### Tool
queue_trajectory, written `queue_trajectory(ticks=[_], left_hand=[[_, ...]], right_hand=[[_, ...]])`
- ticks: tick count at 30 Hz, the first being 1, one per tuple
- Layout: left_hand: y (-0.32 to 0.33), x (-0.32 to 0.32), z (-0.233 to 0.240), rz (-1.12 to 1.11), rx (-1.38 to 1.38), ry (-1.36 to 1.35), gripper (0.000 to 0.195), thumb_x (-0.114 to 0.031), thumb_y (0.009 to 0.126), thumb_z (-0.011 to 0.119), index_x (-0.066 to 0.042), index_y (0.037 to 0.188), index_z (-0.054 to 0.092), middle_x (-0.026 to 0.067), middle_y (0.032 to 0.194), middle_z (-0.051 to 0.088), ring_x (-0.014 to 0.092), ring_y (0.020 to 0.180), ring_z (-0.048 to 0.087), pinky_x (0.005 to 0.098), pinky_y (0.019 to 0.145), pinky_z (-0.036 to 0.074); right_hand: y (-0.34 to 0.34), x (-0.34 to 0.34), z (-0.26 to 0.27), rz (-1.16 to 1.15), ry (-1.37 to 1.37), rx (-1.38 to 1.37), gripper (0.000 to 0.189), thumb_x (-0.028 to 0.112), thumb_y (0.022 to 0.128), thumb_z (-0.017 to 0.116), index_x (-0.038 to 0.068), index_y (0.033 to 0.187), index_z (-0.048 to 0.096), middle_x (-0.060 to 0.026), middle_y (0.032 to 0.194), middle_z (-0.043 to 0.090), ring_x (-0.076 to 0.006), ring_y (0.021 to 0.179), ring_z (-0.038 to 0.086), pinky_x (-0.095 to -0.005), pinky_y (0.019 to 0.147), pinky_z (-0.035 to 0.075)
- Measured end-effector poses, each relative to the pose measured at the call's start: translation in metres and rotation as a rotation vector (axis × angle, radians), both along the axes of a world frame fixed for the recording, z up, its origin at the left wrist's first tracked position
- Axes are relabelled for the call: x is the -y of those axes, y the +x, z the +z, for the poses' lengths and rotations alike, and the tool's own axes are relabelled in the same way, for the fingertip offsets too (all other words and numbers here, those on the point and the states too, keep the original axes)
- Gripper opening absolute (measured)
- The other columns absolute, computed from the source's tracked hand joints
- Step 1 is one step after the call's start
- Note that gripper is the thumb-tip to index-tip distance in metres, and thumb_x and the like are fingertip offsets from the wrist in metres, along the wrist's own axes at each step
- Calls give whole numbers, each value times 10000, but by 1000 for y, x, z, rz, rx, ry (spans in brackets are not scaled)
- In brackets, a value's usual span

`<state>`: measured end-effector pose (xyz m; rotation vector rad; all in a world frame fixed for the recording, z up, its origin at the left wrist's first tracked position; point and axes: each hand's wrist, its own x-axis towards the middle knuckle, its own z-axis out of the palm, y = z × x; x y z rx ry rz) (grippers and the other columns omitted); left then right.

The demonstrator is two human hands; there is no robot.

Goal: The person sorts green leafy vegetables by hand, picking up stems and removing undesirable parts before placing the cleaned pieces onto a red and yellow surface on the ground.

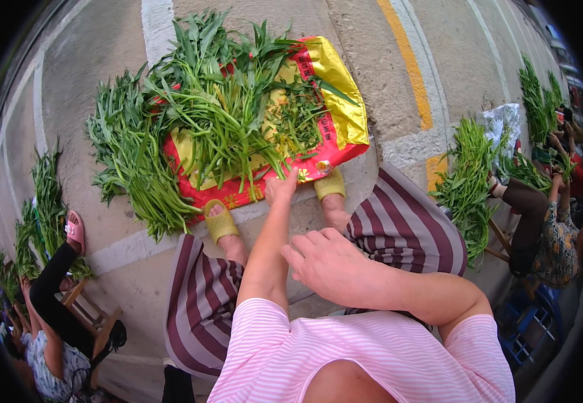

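Note:
My left hand (281,189) reaches forward and is closed on the stem ends of some long leafy greens, probably water spinach (221,111). These greens lie spread over a red and yellow plastic sack (349,118) on the ground. My right hand (321,259) is held back above my lap, palm down, fingers loosely bent and somewhat apart; nothing shows in it, though its palm is hidden. A thick bundle of the same greens (135,156) lies along the sack's left side. Short loose leaves and bits (296,118) are scattered on the sack's right part.
My feet in yellow-green slippers (219,221) rest at the sack's near edge. On the left a person in black trousers (57,287) sits on a wooden stool by more greens. At right a person in a patterned top (558,252) handles greens beside a pile (465,186).

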<state>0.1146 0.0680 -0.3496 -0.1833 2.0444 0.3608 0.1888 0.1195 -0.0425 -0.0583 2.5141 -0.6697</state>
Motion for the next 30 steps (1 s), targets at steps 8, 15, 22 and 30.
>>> queue_trajectory(ticks=[8, 15, 22, 30], left_hand=[[17, 13, -58, 235, 81, 100, 514, -297, 784, 729, 70, 1109, 572, 275, 1036, 666, 304, 958, 691, 400, 782, 565], [14, -22, 26, 772, 276, 561, 201, -10, 891, 556, 37, 1081, 511, 183, 970, 641, 221, 738, 683, 341, 560, 607], [-10, -44, 131, 788, 391, 917, 200, -37, 949, 536, -8, 1145, 508, 129, 1052, 651, 183, 780, 642, 330, 680, 613], [-71, 1, 236, 586, 387, 1324, 246, -184, 986, 573, -81, 1206, 534, 94, 1075, 675, 147, 822, 646, 346, 726, 558]], right_hand=[[-4, 0, 7, -5, -27, -24, 383, 280, 858, 663, 33, 1127, 547, -74, 949, 558, -235, 894, 566, -363, 769, 425], [-3, -3, 11, -90, -58, -136, 311, 265, 867, 652, 38, 1058, 558, -86, 938, 562, -239, 881, 575, -370, 763, 429], [-17, -7, 6, -159, 36, -296, 267, 248, 880, 630, 22, 1013, 582, -122, 918, 603, -286, 928, 605, -401, 731, 459], [-51, -25, 42, -564, -299, -673, 180, 175, 902, 612, 51, 1027, 652, -122, 905, 658, -301, 803, 659, -393, 692, 534]])
